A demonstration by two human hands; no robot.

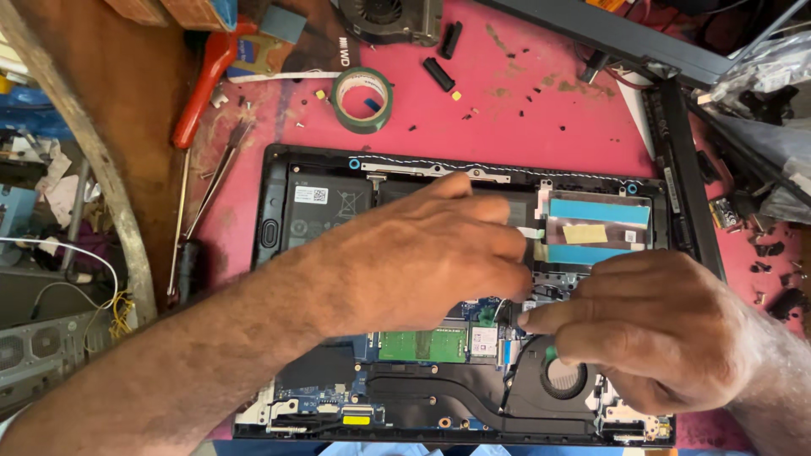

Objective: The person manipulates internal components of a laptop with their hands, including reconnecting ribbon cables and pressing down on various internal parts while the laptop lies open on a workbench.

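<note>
An opened laptop (279, 253) lies bottom-up on the red work mat (524, 127), its cover off so the battery (325, 211), the green memory module (421, 344), the blue circuit board (486, 308) and the round cooling fan (563, 377) all show. The left hand (414, 253) reaches across the middle of the machine, palm down with the fingers held together and curled forward; its fingertips come down near a small white ribbon-cable tab (530, 231) beside the blue and yellow taped panel (598, 226), though I cannot tell whether they actually pinch it. The right hand (659, 325) rests over the lower right part of the board, fingers bunched and the forefinger pressed down toward the black wires (515, 371) just left of the fan; what lies under its fingertips is hidden. The two hands sit close together, nearly touching. Above the laptop on the mat there is a roll of green tape (361, 100), a loose fan unit (390, 19) at the top edge, scattered black screws and plastic bits, and a red-handled tool (201, 84) with screwdrivers (211, 181) lying beside it at the left. A detached black laptop frame (676, 160) leans along the right side.
</note>
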